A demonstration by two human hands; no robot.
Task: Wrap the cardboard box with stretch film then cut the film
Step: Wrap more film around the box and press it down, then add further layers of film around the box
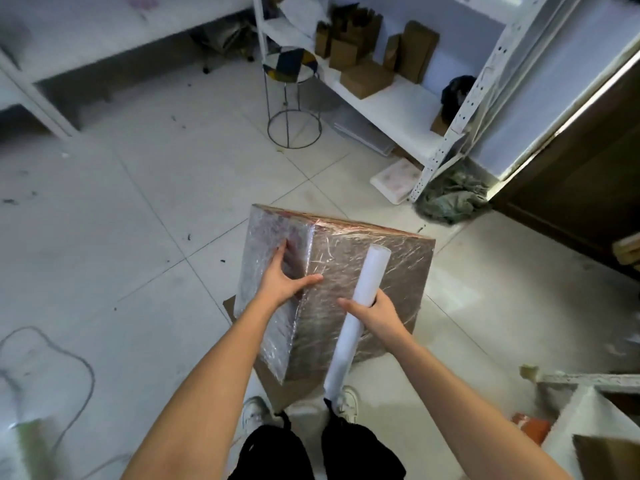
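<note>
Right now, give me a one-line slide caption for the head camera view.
Left hand presses film against the wrapped cardboard box while the right hand grips the stretch film roll.

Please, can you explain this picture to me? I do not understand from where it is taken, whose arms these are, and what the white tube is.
There is one picture, from a camera worn on a person's head, looking down, so the arms are that person's own. A cardboard box stands on the tiled floor, already covered with shiny stretch film. The left hand presses flat on the box's edge, fingers spread. The right hand grips the white roll of stretch film, which lies across the box. Behind stand a stool and shelves with small boxes.
</note>
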